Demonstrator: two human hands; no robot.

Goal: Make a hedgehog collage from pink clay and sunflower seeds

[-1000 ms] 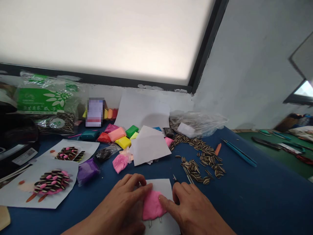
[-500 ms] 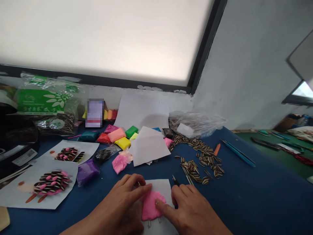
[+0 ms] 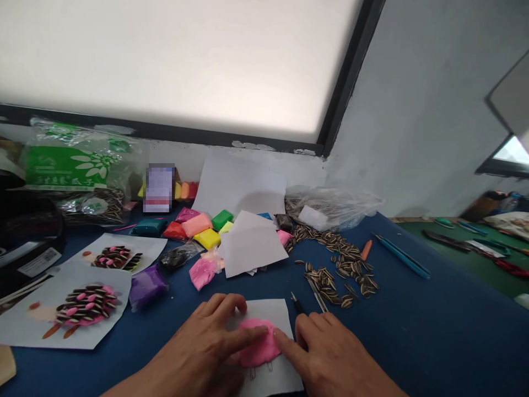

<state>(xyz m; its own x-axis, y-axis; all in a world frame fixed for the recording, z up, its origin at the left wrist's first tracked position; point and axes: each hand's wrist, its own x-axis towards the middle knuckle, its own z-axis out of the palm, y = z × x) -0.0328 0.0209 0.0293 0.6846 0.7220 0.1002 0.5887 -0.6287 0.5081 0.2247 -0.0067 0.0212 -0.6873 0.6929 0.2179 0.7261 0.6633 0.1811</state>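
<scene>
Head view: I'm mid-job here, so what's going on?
A person's left hand and right hand are both touching flattened pink clay on a white sheet, with small drawn legs below it. Loose striped sunflower seeds lie beyond the right hand; hedgehog-like seed-and-clay pictures lie to the left.

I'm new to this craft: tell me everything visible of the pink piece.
The pink piece is a flattened, roughly rounded, clay-like slab with an uneven edge. It lies on white paper, just above two small leg-like drawings. A left hand finger lies across it; a right hand finger touches its right side.
</scene>
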